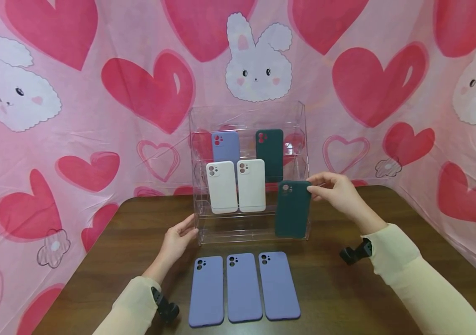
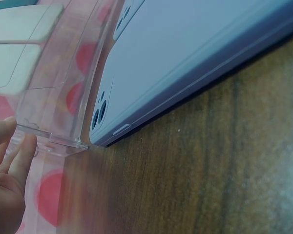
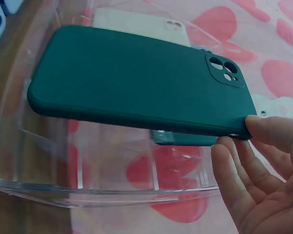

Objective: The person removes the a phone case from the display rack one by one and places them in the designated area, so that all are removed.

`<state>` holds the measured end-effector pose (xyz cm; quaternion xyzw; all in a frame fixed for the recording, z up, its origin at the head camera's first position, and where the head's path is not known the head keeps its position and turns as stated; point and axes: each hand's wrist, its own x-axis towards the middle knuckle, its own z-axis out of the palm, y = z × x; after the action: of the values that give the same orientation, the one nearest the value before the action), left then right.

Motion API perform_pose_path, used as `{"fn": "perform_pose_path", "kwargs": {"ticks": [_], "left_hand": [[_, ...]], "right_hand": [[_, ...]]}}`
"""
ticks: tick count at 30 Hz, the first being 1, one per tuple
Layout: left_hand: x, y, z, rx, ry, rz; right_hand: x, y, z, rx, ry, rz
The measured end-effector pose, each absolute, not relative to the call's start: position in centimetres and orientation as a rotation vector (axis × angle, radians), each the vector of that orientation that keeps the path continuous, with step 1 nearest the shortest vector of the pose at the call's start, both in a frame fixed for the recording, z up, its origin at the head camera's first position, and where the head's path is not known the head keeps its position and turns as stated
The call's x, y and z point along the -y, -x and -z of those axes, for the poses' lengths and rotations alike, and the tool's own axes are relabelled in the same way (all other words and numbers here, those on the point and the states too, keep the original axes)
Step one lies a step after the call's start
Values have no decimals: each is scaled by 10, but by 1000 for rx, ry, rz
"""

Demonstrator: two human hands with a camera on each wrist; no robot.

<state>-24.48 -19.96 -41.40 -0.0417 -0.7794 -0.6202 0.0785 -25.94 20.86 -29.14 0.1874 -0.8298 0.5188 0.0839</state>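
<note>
In the head view my right hand (image 1: 338, 191) pinches a dark green phone case (image 1: 292, 209) by its upper right corner, in front of the right part of a clear acrylic display stand (image 1: 229, 235). The right wrist view shows thumb and fingers on that corner of the case (image 3: 132, 80), beside the camera cutout. My left hand (image 1: 179, 238) grips the stand's lower left edge, thumb and fingers on either side of it in the left wrist view. On the stand, two white phone cases (image 1: 252, 185) lean in front of a purple case (image 1: 225, 145) and another green case (image 1: 269, 153).
Three purple phone cases (image 1: 244, 287) lie in a row on the wooden table (image 1: 338, 298), in front of the stand. Behind the table hangs a pink cloth (image 1: 137, 28) with hearts and rabbits. Each wrist wears a small black camera (image 1: 356, 251).
</note>
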Motion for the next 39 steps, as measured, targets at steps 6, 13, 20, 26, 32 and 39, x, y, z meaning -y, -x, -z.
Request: {"fn": "perform_pose_path", "kwargs": {"ticks": [6,13,20,26,32,39], "left_hand": [[200,244,413,2355,118,1826],[199,245,414,2333,131,1854],[199,244,414,2330,143,1859],[199,244,414,2329,138,1860],[199,244,413,2335,129,1853],[199,244,414,2333,144,1854]], "right_hand": [[-216,254,307,2554,-616,-1681],[-228,252,332,2658,-667,-1795],[-239,250,353,2756,-687,-1922],[-247,248,368,2824,-660,-2017],[-254,251,386,2868,-669,-2077],[-254,250,401,2919,-666,-2037]]}}
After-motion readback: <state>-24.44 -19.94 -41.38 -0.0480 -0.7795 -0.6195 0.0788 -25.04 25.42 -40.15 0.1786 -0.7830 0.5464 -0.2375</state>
